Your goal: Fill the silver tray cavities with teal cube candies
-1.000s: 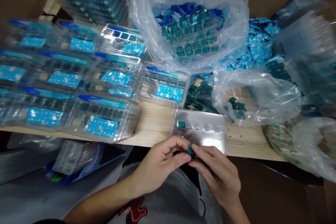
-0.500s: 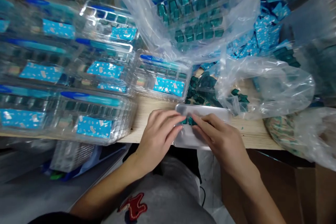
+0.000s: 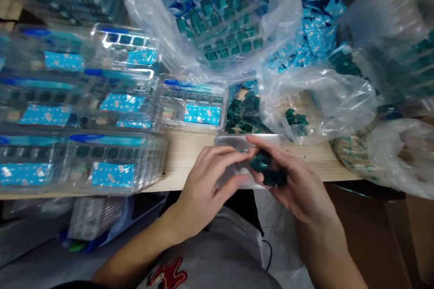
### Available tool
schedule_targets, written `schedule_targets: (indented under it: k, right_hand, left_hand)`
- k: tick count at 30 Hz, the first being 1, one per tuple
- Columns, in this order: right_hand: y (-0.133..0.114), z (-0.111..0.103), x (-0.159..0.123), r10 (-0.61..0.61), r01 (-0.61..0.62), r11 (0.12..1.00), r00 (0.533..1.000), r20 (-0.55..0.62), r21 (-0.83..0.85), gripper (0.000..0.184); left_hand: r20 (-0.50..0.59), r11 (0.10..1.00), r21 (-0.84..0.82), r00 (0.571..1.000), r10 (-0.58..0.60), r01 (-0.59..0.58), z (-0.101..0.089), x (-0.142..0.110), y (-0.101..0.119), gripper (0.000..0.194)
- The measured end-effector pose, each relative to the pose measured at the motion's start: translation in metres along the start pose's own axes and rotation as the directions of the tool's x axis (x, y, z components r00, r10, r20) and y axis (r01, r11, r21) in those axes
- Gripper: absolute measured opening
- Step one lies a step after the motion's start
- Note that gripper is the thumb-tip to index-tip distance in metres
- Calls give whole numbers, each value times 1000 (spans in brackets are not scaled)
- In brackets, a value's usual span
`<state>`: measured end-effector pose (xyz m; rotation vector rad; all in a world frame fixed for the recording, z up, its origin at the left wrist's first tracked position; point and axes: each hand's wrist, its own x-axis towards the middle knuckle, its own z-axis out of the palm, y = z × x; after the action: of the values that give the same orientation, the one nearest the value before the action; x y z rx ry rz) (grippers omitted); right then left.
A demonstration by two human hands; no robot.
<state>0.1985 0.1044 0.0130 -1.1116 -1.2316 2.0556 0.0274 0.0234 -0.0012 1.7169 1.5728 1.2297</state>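
Observation:
My right hand [image 3: 294, 189] is curled around several dark teal plastic pieces [image 3: 266, 169], which show between its fingers and palm. My left hand [image 3: 206, 185] reaches in from the left, its fingertips beside those pieces and above a shallow clear plastic tray [image 3: 230, 142]. Nothing is clearly held in the left hand. The hands hide most of the tray, which rests at the front edge of a wooden table [image 3: 183, 158].
Clear blister packs with blue printed cards [image 3: 111, 174] stand in rows to the left. Plastic bags [image 3: 217, 22] hold teal pieces and blue sachets at the back. A loose heap of teal pieces [image 3: 244, 113] lies behind the tray. Cardboard lies below right.
My right hand has lifted off the tray and turned inward, now gathering teal pieces in its curled fingers. The tray looks less visible beneath my hands, and my view has shifted slightly left.

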Motion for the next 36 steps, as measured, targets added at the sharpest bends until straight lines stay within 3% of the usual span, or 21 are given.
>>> schedule_targets:
  k: [3,7,13,16,19,23,27,32,36]
  right_hand:
    - [-3,6,-8,-13,10,999,998,-54,-49,34]
    - [-3,10,-15,-196,165,958,974,-116,-236,51]
    - [5,5,-10,-245,238,963,969,-41,-127,19]
    - [10,2,-12,-376,339,891,924,-73,-301,24]
    - [15,1,-18,-494,446,797,869,-16,-407,29]
    - [21,-2,-25,-523,469,769,852,-5,-434,32]
    - [32,-12,-33,-536,391,773,824,-185,-500,30]
    - [45,-27,-40,-553,337,785,758,-345,-519,30]
    - [48,-36,-43,-550,314,798,728,-409,-514,31]
  left_hand:
    - [40,1000,-14,999,-8,9,7,6,9,23]
    - [137,976,-147,981,-138,158,9,5,13,21]
    - [154,809,-492,947,-282,321,12,1,13,16]
    - [125,715,-603,927,-353,353,14,2,12,17]
    - [112,692,-620,915,-389,370,14,3,11,17]
    - [123,743,-556,921,-369,372,13,3,8,20]
    - [104,822,-476,948,-301,313,6,6,3,24]
    - [37,983,-84,987,-158,160,0,11,-3,25]
    - [134,987,162,990,-38,16,9,13,-5,38]
